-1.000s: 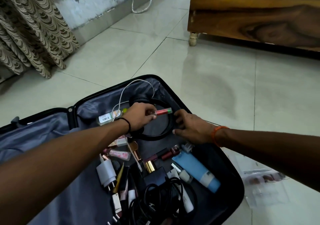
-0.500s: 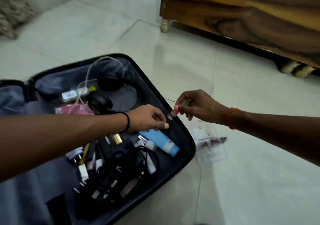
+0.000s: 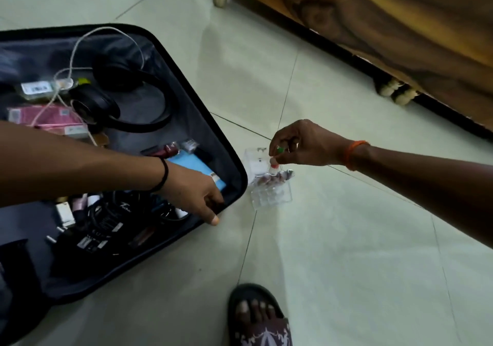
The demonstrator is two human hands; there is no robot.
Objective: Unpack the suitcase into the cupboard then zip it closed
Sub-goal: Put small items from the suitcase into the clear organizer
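Right hand (image 3: 301,145) is pinching a small lip gloss tube (image 3: 274,159) right over a clear plastic organizer (image 3: 269,185) on the floor (image 3: 346,239). Left hand (image 3: 197,193) reaches into the open suitcase (image 3: 234,164), fingers curled at its rim beside a blue tube (image 3: 192,167); can't tell if it's gripping anything.

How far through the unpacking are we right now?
Early. Done: a few cosmetics sit in the clear organizer on the floor. In hand: the right hand lowers a small tube over it; the left hand reaches into the suitcase. Left: headphones, blue bottle, chargers, then zipping. No cupboard visible.
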